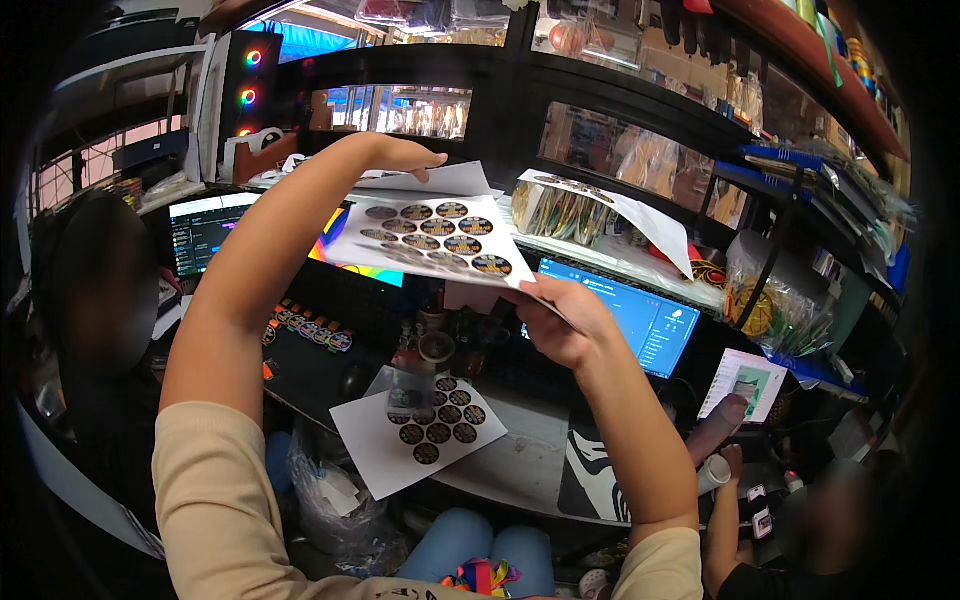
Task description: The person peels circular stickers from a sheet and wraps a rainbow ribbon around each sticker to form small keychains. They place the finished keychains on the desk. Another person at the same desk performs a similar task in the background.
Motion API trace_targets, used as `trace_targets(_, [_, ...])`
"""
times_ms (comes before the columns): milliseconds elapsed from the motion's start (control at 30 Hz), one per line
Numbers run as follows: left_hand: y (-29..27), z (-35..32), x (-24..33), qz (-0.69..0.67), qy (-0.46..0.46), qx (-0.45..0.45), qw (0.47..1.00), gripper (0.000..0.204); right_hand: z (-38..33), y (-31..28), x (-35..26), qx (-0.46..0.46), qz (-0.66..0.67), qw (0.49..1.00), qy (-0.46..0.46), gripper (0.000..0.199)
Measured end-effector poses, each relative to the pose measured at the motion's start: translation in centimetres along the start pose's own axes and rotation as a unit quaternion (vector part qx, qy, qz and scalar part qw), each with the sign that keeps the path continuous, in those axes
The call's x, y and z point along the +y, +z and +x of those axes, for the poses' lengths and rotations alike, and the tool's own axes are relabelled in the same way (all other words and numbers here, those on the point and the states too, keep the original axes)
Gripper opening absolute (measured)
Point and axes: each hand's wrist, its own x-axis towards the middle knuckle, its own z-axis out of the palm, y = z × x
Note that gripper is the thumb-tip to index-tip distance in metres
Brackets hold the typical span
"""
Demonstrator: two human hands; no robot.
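I hold a white sticker sheet [440,240] up above the worktop [520,460], tilted, its round dark stickers facing me. My right hand [555,320] is pinched shut on the sheet's near right corner. My left hand [405,155] reaches over the far edge; its fingers rest on the paper there, but I cannot tell whether they grip it. A second sheet [415,435] with the same round stickers lies flat on the worktop below, just behind a small jar [410,385]. Two lit screens [640,320] stand beyond. At lower right, another person's hand [730,465] holds a white roll [713,473]
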Motion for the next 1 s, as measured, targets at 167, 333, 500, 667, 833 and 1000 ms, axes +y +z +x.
trace_targets(167, [-0.7, -0.1, 0.9, 0.035, 0.011, -0.009, 0.999, 0.077, 2.1, 4.4, 1.0, 0.048, 0.05, 0.996, -0.061, 0.027])
trace_targets(333, [-0.8, -1.5, 0.6, 0.056, 0.019, -0.03, 0.998, 0.08, 4.0, 4.9, 1.2, 0.084, 0.074, 0.99, -0.084, 0.022])
trace_targets(500, [-1.1, -3.6, 0.9, 0.022, -0.005, -0.002, 1.0, 0.078, 7.7, 5.1, 1.4, 0.103, 0.091, 0.985, -0.101, 0.025])
trace_targets(667, [-0.3, -5.4, 2.2, 0.091, 0.018, 0.062, 0.994, 0.075, 9.1, 6.2, 1.1, 0.162, 0.091, 0.968, -0.169, 0.021])
trace_targets(833, [1.3, -7.4, 1.6, 0.076, 0.123, 0.051, 0.988, 0.057, 6.0, 6.4, 2.6, 0.133, 0.071, 0.969, -0.193, 0.024])
trace_targets(1000, [0.6, -5.4, 0.4, 0.117, 0.082, 0.058, 0.988, 0.036, 5.7, 6.5, 3.0, 0.166, 0.053, 0.969, -0.176, 0.029])
